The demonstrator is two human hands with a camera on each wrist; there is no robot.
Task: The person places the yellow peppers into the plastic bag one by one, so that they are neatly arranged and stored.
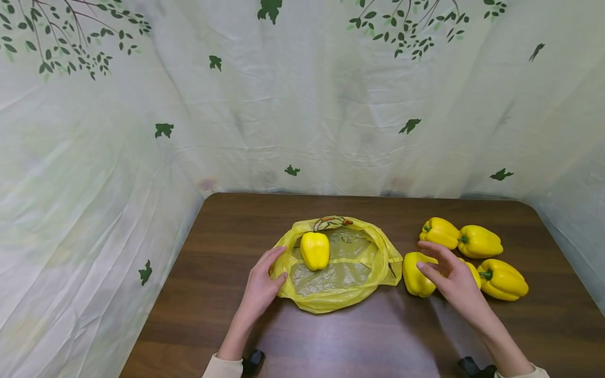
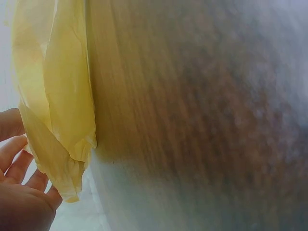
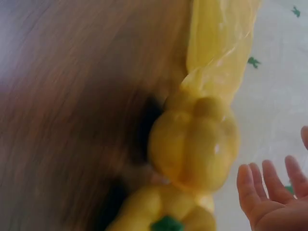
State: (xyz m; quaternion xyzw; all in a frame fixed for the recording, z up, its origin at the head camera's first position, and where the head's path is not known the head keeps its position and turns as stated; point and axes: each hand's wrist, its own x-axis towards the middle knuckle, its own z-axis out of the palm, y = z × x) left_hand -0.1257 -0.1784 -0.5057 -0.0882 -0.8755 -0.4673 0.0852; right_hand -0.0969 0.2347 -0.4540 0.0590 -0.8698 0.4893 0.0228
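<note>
A yellow plastic bag (image 1: 331, 304) lies on the table with its mouth spread wide. One yellow bell pepper (image 1: 315, 251) is inside it, toward the left. My left hand (image 1: 262, 281) is at the bag's left rim, thumb and fingers apart; the left wrist view has its fingers (image 2: 19, 166) against the bag's side (image 2: 67, 96). Over the group of yellow peppers to the right hovers my right hand (image 1: 456, 281), fingers spread and nothing held. Nearest to it is a pepper (image 1: 417, 275) beside the bag, also in the right wrist view as a blurred pepper (image 3: 195, 144).
Behind that hand lie more yellow peppers, one (image 1: 503, 280) at the right and two (image 1: 439, 232) farther back. The brown wooden table (image 1: 227, 220) ends at a pale cloth backdrop (image 1: 321, 105) printed with green leaves.
</note>
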